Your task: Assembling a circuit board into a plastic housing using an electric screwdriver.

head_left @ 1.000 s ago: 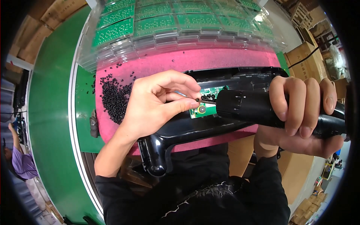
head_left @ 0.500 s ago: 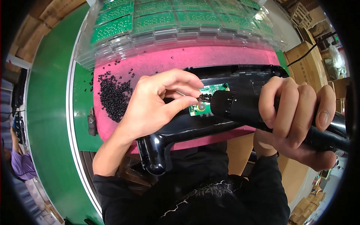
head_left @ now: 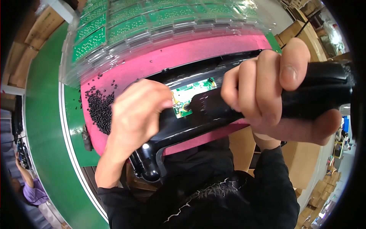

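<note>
My right hand (head_left: 259, 89) is wrapped round a black electric screwdriver (head_left: 213, 101), which slants in from the right. Its nose hides part of a green circuit board (head_left: 192, 89), so I cannot see where the bit's tip is. The board lies inside a long, glossy black plastic housing (head_left: 179, 129) with a rounded handle-like end at lower left. Left of the board, over the housing, my left hand (head_left: 135, 114) is curled closed and slightly blurred. Whatever its fingers hold is hidden. Beyond that hand lies a pile of small black screws (head_left: 99, 112).
A pink mat (head_left: 141, 61) lies under the housing on a green table (head_left: 45, 114). Stacked clear trays (head_left: 152, 32) of green boards stand at the back. Cardboard boxes (head_left: 301, 164) are at the right. A person in purple (head_left: 34, 192) is at far left.
My left hand has drawn left, away from the screwdriver's tip and the black screws there, its fingers curling in. The screwdriver has come over the board. The whole view has shifted.
</note>
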A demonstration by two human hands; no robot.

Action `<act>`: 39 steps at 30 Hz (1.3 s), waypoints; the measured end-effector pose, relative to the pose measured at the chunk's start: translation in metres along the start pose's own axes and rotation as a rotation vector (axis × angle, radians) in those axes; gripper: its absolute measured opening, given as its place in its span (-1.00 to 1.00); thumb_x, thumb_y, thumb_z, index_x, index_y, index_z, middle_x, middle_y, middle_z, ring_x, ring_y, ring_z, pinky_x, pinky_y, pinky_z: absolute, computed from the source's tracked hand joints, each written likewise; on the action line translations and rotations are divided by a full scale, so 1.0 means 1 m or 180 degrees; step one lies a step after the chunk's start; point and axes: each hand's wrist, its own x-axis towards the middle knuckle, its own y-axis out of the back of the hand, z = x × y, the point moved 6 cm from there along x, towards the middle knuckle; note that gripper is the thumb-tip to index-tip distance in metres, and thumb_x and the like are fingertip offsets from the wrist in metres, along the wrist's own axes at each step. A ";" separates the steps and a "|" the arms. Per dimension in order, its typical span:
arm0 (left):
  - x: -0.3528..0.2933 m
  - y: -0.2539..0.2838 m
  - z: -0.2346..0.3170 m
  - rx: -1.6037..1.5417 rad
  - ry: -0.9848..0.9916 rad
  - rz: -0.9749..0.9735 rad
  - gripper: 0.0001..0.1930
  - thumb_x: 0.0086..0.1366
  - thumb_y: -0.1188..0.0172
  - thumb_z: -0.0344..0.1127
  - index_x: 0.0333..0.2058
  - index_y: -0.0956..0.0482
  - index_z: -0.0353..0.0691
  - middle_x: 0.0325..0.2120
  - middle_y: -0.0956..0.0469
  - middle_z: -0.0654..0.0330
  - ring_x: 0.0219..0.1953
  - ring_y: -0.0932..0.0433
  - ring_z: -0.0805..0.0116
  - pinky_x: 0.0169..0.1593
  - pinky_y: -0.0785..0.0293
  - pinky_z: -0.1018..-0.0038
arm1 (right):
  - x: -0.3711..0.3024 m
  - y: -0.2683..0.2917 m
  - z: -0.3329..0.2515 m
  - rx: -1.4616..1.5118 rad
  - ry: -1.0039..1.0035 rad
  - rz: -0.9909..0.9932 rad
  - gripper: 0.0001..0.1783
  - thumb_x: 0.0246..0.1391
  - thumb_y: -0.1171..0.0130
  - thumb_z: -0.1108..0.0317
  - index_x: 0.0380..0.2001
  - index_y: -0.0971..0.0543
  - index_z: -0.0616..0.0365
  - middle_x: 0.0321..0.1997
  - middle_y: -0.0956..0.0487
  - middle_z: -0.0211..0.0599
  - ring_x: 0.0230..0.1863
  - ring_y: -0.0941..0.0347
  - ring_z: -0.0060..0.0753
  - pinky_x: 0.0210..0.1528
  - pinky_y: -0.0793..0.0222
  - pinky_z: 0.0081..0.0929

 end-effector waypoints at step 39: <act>-0.020 -0.028 -0.023 -0.0284 0.1173 -0.1559 -0.85 0.17 -0.27 -0.37 -0.44 -0.55 -0.34 -0.27 -0.68 0.14 -0.37 -0.65 0.09 -0.29 -0.57 0.34 | -0.010 0.034 0.046 -0.0486 -0.0519 0.1345 -0.48 0.17 0.04 -0.12 -0.21 -0.39 0.21 -0.64 -0.31 -0.44 -0.63 -0.17 -0.57 -0.47 -0.10 -0.54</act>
